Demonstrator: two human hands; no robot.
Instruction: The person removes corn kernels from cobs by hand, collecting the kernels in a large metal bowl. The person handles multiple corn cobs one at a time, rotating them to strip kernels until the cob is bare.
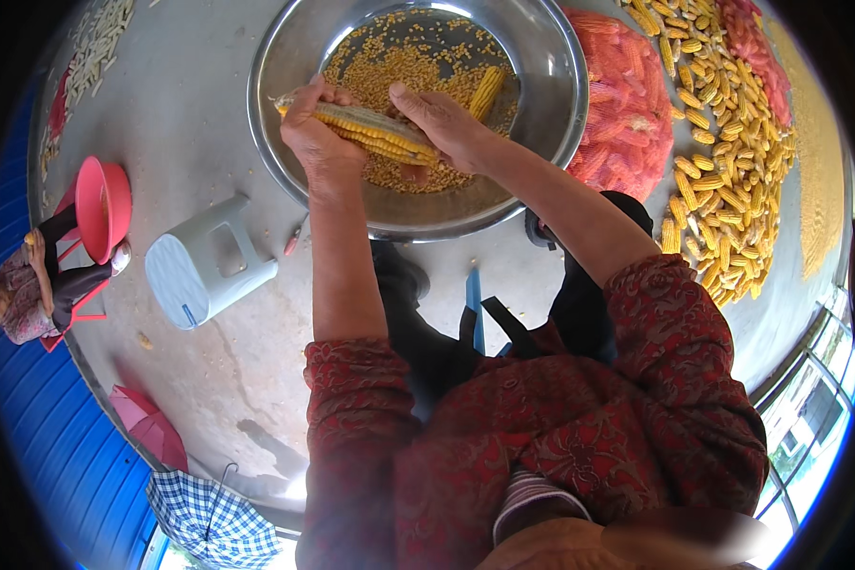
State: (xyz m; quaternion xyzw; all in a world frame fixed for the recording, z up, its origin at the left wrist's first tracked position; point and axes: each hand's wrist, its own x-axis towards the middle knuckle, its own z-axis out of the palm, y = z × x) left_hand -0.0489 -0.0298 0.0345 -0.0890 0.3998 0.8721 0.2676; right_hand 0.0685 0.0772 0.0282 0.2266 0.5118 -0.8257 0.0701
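Observation:
Over a wide stainless steel basin, my left hand grips a corn cob near its left end. Its upper side looks bare and greyish, while rows of yellow kernels show along its lower side. My right hand is closed around the cob's right end, thumb raised; part of its fingers is hidden behind the cob. Loose yellow kernels lie spread over the basin's bottom. Another yellow corn cob leans inside the basin, right of my right hand.
A red mesh sack of corn touches the basin's right side, with a pile of corn cobs beyond. Left are a light blue plastic stool and a red-handled tool. Another person sits by a red basin; open umbrellas lie lower left.

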